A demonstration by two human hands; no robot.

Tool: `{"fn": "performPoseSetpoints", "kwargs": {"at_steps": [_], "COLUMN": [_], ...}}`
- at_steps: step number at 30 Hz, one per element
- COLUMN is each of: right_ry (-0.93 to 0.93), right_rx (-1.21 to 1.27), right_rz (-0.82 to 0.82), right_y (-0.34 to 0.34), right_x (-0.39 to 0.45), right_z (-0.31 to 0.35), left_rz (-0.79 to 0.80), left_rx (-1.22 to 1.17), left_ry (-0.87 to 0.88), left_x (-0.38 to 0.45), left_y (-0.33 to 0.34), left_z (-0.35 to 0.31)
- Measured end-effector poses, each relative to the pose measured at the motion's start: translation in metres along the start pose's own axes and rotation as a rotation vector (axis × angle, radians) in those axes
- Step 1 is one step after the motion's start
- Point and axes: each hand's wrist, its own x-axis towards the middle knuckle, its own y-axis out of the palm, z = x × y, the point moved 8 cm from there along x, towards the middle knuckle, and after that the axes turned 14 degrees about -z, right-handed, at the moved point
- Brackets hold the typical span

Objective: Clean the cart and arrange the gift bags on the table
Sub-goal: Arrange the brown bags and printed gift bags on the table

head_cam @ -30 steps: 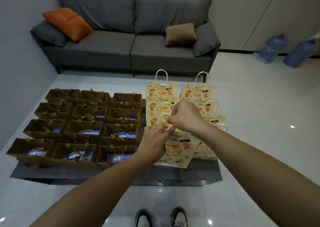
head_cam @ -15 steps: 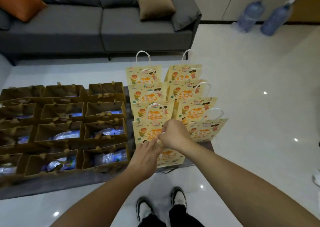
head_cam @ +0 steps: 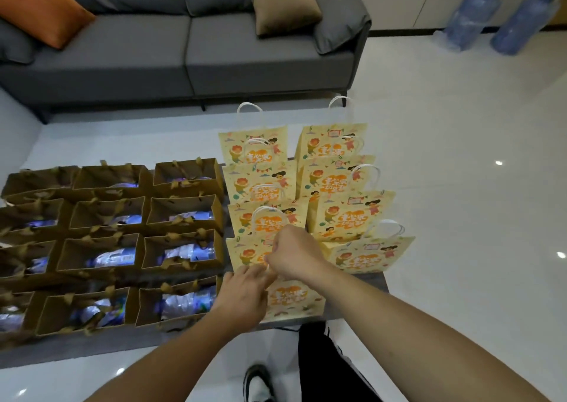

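Note:
Several yellow cartoon-print gift bags (head_cam: 346, 214) with white handles stand in two columns on the right part of the low dark table (head_cam: 372, 282). The nearest yellow bag (head_cam: 294, 299) sits at the front of the left column. My right hand (head_cam: 293, 253) is curled above its top edge and seems to pinch the handle there. My left hand (head_cam: 245, 294) touches the same top edge with fingers extended toward the right hand. Several open brown gift bags (head_cam: 107, 248) with bluish packets inside fill the table's left side in rows.
A grey sofa (head_cam: 190, 42) with an orange cushion (head_cam: 43, 6) and a tan cushion (head_cam: 285, 6) stands behind the table. Two blue water jugs (head_cam: 497, 18) lie on the glossy white floor at the back right. My shoe (head_cam: 257, 383) shows below the table's front edge.
The view has dropped and drawn closer to the table. Both hands have come down toward the front of the left yellow column, staying together at the nearest bag's top.

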Motion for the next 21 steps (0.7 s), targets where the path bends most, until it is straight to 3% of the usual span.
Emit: {"fn": "performPoseSetpoints", "kwargs": {"at_steps": [5,11,17,21], "right_ry": [-0.198,-0.276,-0.327,-0.227], "right_rx": [-0.114,-0.139,-0.055,0.118], "right_rz": [0.291,0.466,0.358,0.034], "right_y": [-0.004,-0.004,-0.038,-0.098], "right_x": [0.016,0.046,0.086,0.154], "right_z": [0.011,0.003,-0.004,-0.023], "left_rz": [-0.224,-0.299,-0.404,-0.456], "left_rx": [-0.098,-0.243,-0.235,-0.226], "left_ry": [0.019,-0.208,-0.212,-0.181], "left_x": [0.020,0.072,0.119,0.157], "left_y": [-0.037,-0.067,-0.090,-0.107], "left_z": [0.006,0.007,-0.009,-0.031]}}
